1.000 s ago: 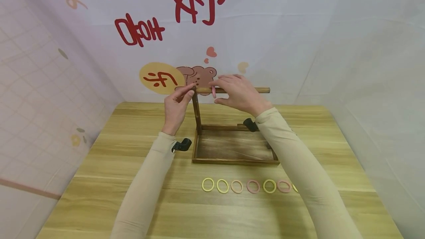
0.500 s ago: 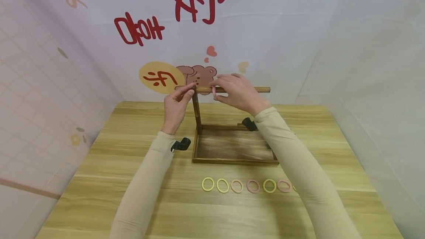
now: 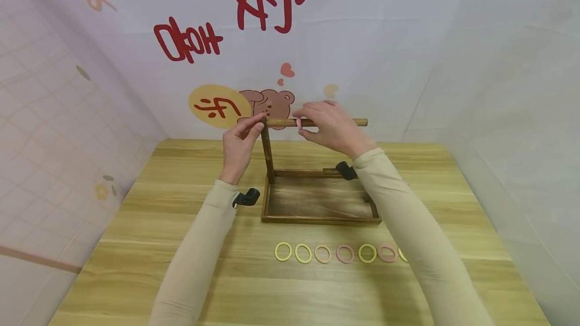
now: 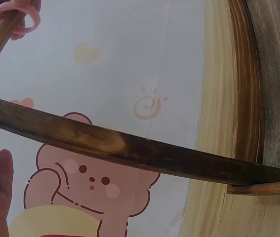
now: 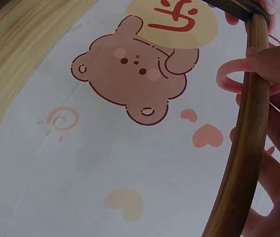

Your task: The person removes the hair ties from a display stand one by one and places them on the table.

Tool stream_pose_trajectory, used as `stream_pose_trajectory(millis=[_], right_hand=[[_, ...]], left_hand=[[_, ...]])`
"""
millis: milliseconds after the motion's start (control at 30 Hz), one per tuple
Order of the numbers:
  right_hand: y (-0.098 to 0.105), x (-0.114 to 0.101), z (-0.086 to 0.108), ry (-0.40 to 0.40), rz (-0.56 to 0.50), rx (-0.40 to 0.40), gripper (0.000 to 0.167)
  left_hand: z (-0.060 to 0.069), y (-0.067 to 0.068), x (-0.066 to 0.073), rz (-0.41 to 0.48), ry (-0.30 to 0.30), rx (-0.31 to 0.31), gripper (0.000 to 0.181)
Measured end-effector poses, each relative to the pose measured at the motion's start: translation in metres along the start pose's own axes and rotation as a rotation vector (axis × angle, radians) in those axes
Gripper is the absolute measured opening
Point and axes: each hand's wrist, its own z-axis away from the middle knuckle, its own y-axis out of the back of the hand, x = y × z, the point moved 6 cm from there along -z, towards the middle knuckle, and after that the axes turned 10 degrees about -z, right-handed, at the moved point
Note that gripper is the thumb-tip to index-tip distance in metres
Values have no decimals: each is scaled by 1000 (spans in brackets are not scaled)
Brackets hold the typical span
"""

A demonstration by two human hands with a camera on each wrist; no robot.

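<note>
A brown wooden stand has an upright post (image 3: 267, 152) and a round rod (image 3: 335, 123) running sideways from its top. My left hand (image 3: 238, 151) pinches the post's top corner, where the rod joins. A pink ring (image 5: 231, 75) encircles the rod, apart from the post. My right hand (image 3: 331, 125) pinches this ring between thumb and fingertips, the other fingers spread behind the rod. In the left wrist view the pink ring (image 4: 35, 19) shows at the upper left, with right fingertips behind it.
The stand's shallow tray base (image 3: 317, 219) sits on the wooden table (image 3: 181, 245). In front of it several yellow, pink and peach rings (image 3: 345, 254) lie in a row; my right sleeve partly covers the rightmost. A printed white backdrop (image 3: 385, 54) hangs behind.
My right hand and the pink ring have shifted slightly right along the rod, away from the post. The left hand keeps its hold on the post's top.
</note>
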Motion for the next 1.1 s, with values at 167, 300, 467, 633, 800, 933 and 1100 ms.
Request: stream_pose_trajectory(millis=[167,300,467,633,800,933,1100], right_hand=[[5,5,9,-26,-9,8,26],[9,8,17,-36,-15,25,27],[13,13,25,-63,-30,45,26],[15,18,30,-67,-29,60,26],[17,24,36,-84,-29,61,28],[21,29,42,-103,-40,60,32],[28,35,50,-122,-50,67,30]], left_hand=[[-2,1,-7,0,-15,8,28],[-2,0,-7,-7,-5,11,28],[-1,0,-4,-18,10,7,30],[4,1,16,-12,24,4,28],[4,1,20,1,13,-1,28],[3,1,20,19,-5,-4,29],[3,0,21,24,-14,-9,30]])
